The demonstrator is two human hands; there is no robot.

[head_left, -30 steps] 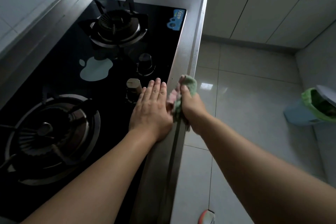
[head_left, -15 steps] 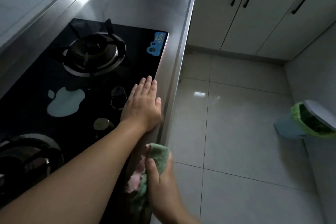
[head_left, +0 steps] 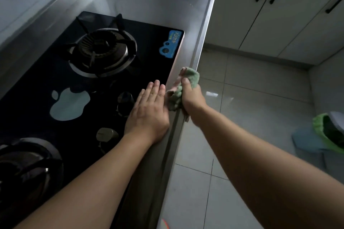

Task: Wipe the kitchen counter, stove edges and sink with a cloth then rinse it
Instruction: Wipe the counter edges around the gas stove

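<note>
Now the right hand (head_left: 192, 98), fingers clamped on the green cloth (head_left: 183, 87), has slid forward again along the counter's front edge (head_left: 202, 42), so edge-wiping continues; the left hand (head_left: 149, 111) stays flat, fingers together, on the stove (head_left: 93, 98).

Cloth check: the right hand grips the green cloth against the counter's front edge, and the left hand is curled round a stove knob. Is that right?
Not quite. The head view shows the left hand lying flat, fingers straight, on the black stove glass beside the knob, not curled round it. The rest stands: the right hand grips the green cloth against the counter's front edge.
</note>
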